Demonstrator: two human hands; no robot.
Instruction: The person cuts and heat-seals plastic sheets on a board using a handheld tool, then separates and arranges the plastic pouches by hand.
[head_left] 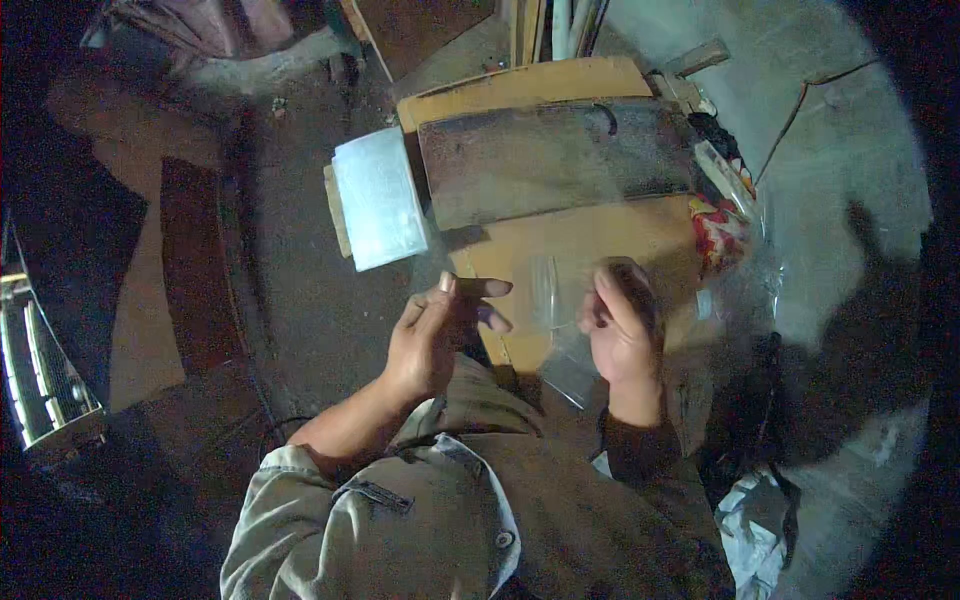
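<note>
My left hand (428, 335) is raised over the near left edge of an orange-tan board (600, 235), thumb up and fingers apart, with nothing visible in it. My right hand (625, 335) is level with it on the right, its fingers curled in and slightly blurred. Whatever those fingers hold, if anything, I cannot make out. Between the hands is a faint, see-through streak (545, 290), perhaps clear plastic. A clear flat piece (572, 378) shows just below and left of my right hand.
A dark, worn panel (555, 155) lies across the board. To its left is a whitish stack of flat sheets (380, 200). A red and white patterned bundle (718, 235) and clear plastic sit at the right edge. Crumpled white material (752, 535) lies at lower right.
</note>
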